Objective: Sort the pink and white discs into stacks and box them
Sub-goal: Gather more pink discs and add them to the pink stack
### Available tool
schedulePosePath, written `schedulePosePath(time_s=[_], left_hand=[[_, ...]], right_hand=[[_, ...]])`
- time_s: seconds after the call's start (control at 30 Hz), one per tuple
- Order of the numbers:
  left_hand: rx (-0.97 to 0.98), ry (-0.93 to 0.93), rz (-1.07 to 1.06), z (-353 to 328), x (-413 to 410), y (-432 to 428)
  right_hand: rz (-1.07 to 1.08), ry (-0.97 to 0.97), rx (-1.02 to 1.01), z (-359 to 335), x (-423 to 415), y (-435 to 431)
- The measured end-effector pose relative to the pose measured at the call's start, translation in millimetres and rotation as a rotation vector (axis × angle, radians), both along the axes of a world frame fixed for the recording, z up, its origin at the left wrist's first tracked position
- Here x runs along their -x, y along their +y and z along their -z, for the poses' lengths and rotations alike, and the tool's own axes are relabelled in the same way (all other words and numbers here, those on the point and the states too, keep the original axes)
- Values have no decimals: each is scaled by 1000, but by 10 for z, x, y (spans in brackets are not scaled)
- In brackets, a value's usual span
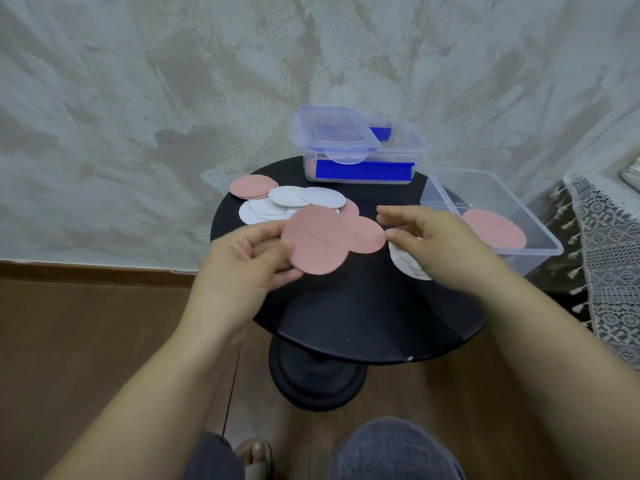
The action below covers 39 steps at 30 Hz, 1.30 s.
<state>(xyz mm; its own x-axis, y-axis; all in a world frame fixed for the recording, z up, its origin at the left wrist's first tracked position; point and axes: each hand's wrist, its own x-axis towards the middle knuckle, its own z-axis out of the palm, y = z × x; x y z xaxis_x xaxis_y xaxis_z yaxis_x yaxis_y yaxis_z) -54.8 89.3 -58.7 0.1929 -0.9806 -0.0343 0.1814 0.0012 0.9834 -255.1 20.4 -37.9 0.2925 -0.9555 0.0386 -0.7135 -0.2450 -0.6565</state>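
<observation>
My left hand (242,261) grips a small stack of pink discs (313,242) above the round black table (363,313). One more pink disc (367,237) overlaps the stack's right side. My right hand (429,245) is beside it with fingers stretched out, the thumb tip at that disc's edge and the forefinger apart from it. A stack of white discs (403,265) lies on the table, partly hidden under my right hand. Loose white discs (294,200) and a pink pile (252,187) lie at the table's far left. More pink discs (495,230) sit in the open clear box (540,237) on the right.
A second clear box with blue clips (360,168) stands at the table's back, its lid (334,131) resting askew on top. A lace-covered surface (609,258) is close on the right. Wooden floor and a plastered wall surround the table; my knees are below.
</observation>
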Motion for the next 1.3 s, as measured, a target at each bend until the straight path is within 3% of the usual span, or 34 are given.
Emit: schedulePosePath(time_s=[0.13,0.23,0.43,0.67,0.77,0.97,1.17,1.3], left_hand=[[-16,14,-53,-17,-123,-21],[-36,14,-66,10,-142,-9],[-59,30,-58,39,-106,-20],[-47,60,-92,23,-89,-43],[-46,81,-110,18,-99,-40],[-75,136,-29,11,-37,5],[-104,124,70,41,64,36],[-101,140,131,44,88,48]], right_hand=[[32,403,-8,-49,-47,-247],[40,462,-67,20,-140,-395],[76,245,-167,47,-203,-530],[129,-197,-57,-16,-117,-404],[100,-410,-35,-78,-43,-252],[-5,-656,-76,-101,48,78],[-32,-536,-36,-2,110,219],[-45,-572,-69,17,121,215]])
